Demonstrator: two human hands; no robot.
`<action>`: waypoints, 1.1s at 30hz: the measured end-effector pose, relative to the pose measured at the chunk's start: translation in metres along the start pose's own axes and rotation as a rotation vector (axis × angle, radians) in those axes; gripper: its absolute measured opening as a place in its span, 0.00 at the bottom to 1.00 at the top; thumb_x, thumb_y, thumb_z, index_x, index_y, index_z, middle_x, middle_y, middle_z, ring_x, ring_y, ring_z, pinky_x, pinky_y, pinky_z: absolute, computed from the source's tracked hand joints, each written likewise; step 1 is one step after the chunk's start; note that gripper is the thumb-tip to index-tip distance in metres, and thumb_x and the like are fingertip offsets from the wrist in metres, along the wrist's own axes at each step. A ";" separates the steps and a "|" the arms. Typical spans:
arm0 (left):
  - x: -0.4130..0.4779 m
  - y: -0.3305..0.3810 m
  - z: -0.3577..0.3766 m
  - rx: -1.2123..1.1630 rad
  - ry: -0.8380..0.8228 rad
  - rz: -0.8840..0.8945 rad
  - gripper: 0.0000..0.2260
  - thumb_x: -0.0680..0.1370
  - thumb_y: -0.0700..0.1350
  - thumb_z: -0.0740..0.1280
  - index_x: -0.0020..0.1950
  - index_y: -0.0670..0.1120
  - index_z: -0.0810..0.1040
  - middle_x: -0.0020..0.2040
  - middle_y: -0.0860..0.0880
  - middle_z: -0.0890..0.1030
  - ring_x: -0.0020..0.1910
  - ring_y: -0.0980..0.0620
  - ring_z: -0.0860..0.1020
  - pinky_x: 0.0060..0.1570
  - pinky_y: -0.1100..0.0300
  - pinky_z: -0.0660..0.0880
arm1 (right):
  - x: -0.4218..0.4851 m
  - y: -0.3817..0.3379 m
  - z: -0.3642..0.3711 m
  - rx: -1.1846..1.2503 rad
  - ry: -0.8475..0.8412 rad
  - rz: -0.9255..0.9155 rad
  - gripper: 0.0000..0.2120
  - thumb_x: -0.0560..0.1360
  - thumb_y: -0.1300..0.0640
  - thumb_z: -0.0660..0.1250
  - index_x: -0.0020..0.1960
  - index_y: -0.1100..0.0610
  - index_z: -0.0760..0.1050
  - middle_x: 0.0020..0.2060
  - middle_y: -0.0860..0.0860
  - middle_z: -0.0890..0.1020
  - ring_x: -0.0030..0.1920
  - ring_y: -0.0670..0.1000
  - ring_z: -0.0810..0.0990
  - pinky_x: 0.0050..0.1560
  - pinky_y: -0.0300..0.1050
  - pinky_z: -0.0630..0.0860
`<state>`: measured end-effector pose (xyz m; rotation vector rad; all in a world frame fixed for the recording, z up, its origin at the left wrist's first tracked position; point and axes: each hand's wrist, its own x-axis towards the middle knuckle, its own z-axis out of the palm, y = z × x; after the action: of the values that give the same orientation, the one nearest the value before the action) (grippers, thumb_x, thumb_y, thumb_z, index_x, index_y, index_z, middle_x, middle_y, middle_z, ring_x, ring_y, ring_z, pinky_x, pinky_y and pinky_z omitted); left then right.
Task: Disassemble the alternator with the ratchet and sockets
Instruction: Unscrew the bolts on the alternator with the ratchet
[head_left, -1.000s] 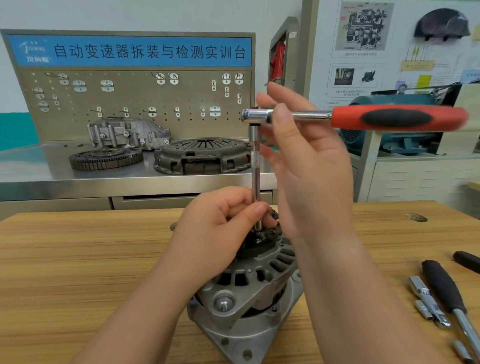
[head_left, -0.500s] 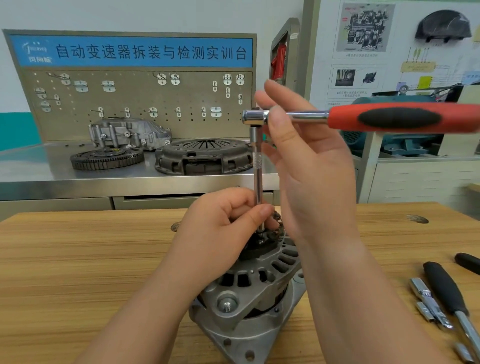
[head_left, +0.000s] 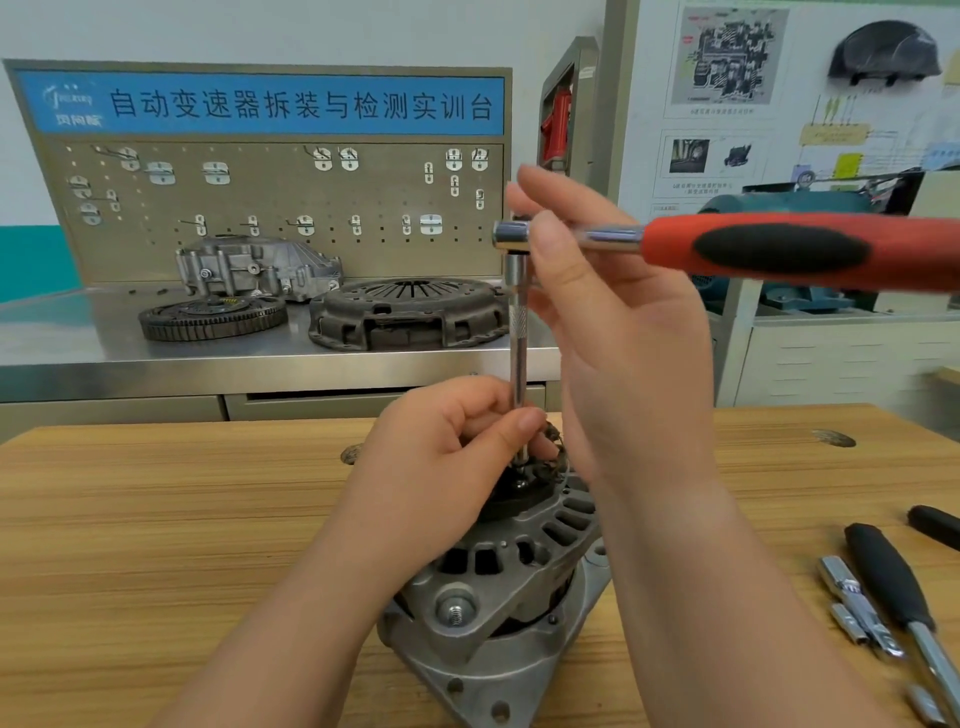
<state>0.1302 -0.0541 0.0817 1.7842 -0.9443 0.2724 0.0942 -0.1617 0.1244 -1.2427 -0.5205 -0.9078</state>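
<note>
A grey cast alternator (head_left: 498, 587) stands on the wooden table (head_left: 156, 519), its vented housing facing up. A ratchet (head_left: 779, 249) with a red and black handle lies level above it, joined to a long chrome extension bar (head_left: 518, 358) that runs straight down onto the alternator's top. My left hand (head_left: 441, 467) pinches the bar's lower end at the socket, thumb on the shaft. My right hand (head_left: 613, 322) holds the ratchet's neck near the head between thumb and fingers. The socket's tip is hidden behind my fingers.
Loose sockets (head_left: 852, 603) and a black-handled driver (head_left: 888, 577) lie at the table's right edge. Behind the table a steel bench carries a clutch pressure plate (head_left: 410, 312), a flywheel ring (head_left: 213, 314) and a gearbox housing (head_left: 254, 267) under a pegboard.
The ratchet handle has swung slightly further right. Both hands keep the same hold, and the view has shifted a little.
</note>
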 end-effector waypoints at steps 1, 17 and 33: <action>0.000 0.000 0.000 -0.002 0.002 -0.001 0.09 0.76 0.49 0.66 0.36 0.54 0.81 0.25 0.51 0.78 0.24 0.50 0.70 0.27 0.60 0.68 | -0.001 0.000 0.001 0.011 -0.012 -0.002 0.10 0.76 0.58 0.65 0.53 0.48 0.80 0.51 0.44 0.84 0.55 0.44 0.81 0.62 0.41 0.75; 0.001 0.000 0.004 -0.001 0.009 -0.004 0.07 0.77 0.50 0.66 0.41 0.55 0.81 0.34 0.47 0.83 0.35 0.40 0.78 0.39 0.48 0.74 | -0.001 0.002 0.002 -0.008 -0.020 -0.005 0.11 0.76 0.56 0.64 0.57 0.47 0.78 0.50 0.42 0.84 0.56 0.46 0.81 0.65 0.47 0.74; 0.001 0.001 0.002 -0.004 0.000 0.003 0.08 0.75 0.52 0.65 0.40 0.52 0.82 0.29 0.49 0.81 0.29 0.45 0.74 0.32 0.57 0.72 | 0.000 0.004 0.000 0.070 -0.031 0.046 0.10 0.76 0.56 0.64 0.55 0.47 0.79 0.55 0.45 0.84 0.55 0.48 0.82 0.60 0.42 0.76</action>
<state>0.1295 -0.0569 0.0821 1.7799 -0.9470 0.2719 0.0973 -0.1614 0.1221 -1.2019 -0.5417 -0.8257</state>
